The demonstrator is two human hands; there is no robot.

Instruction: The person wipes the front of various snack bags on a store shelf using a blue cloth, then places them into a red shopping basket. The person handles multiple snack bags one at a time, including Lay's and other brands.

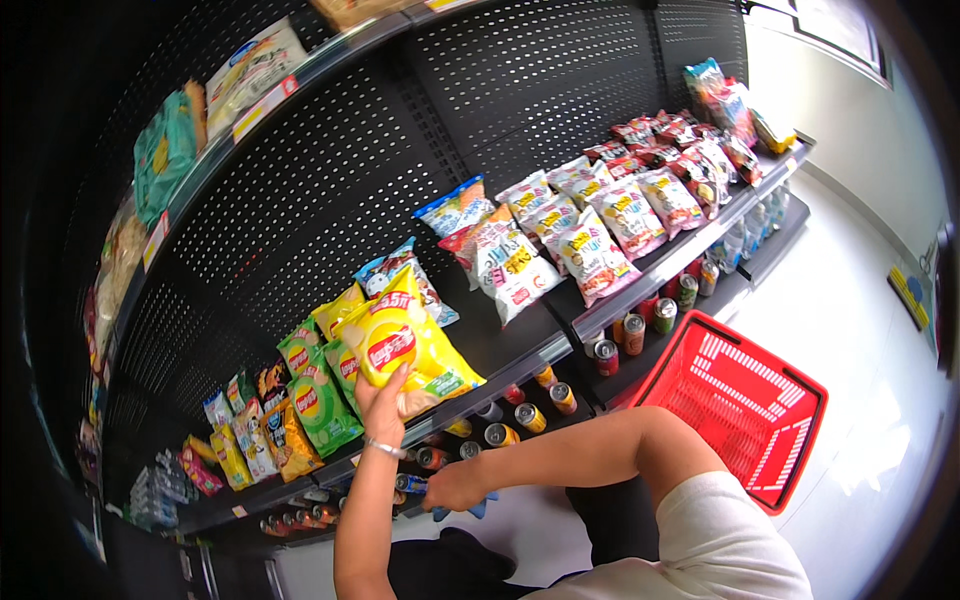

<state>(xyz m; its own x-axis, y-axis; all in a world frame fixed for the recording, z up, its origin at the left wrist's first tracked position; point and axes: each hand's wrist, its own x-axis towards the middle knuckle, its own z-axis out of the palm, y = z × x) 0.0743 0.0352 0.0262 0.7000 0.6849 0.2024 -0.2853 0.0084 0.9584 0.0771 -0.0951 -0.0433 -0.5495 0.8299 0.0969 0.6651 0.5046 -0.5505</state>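
Note:
My left hand [384, 401] grips a yellow Lay's potato chip bag [405, 341] by its lower left side, above the front edge of the black shelf [491, 341]. Green Lay's bags [319, 401] stand just to the left of it, and another yellow bag [337, 309] shows behind. Lower down, my right hand [457, 484] is closed beside the drink cans of the lower shelf. What looks like a crumpled blue cloth [476, 510] sticks out beneath its fingers. A blue can [410, 484] lies close to the fingertips.
White snack bags [596, 255] and small dark red packets [660, 142] fill the shelf's right part. Cans [530, 417] stand below. A red plastic shopping basket [806, 427] is at my right, near a wall [847, 112]. Orange and white snack bags [289, 442] stand farther left.

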